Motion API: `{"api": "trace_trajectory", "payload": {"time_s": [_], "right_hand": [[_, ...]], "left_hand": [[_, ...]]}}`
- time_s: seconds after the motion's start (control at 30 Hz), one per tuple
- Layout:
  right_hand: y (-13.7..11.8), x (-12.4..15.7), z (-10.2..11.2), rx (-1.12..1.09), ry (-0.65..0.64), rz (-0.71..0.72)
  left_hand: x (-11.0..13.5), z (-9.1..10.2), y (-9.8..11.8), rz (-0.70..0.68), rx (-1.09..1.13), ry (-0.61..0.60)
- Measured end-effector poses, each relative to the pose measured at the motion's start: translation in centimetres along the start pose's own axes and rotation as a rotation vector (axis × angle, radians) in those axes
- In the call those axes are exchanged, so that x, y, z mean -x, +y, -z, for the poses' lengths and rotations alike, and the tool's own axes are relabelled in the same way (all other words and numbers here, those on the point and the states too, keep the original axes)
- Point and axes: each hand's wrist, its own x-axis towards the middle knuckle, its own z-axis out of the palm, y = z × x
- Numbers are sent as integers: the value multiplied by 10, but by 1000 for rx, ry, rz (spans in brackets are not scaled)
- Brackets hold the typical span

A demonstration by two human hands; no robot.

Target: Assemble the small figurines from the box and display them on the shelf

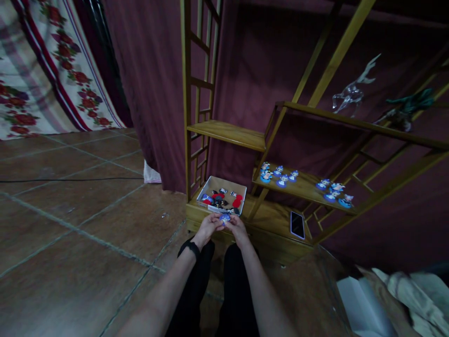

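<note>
Between my two hands is a small purple-and-white figurine (225,218), gripped from both sides just in front of a shallow box. My left hand (209,226), with a dark band on its wrist, has its fingers closed on the figurine's left side. From the other side, my right hand (237,228) pinches it. The open cardboard box (242,191) sits on the low wooden shelf and holds several small red, black and purple pieces. Similar figurines with purple and blue bases, such as this one (282,180), stand in groups on the raised shelf to the right.
A phone (297,224) lies on the lower shelf at right. Higher up stand a clear glass deer (351,93) and a dark green ornament (410,107). A bare wooden shelf board (228,133) juts out above the box. Cloth and a pale box (365,306) lie at lower right.
</note>
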Motion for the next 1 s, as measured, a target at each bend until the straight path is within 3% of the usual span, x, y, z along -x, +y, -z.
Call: {"api": "trace_trajectory", "payload": {"time_s": [0.2, 0.37, 1.0], "right_hand": [[0, 1, 0, 109, -4, 178], [2, 8, -4, 166, 63, 280], [1, 6, -1, 263, 100, 254]], "left_hand": [[1, -1, 0, -49, -38, -20], [2, -3, -1, -72, -48, -45], [-2, -2, -5, -105, -47, -35]]}}
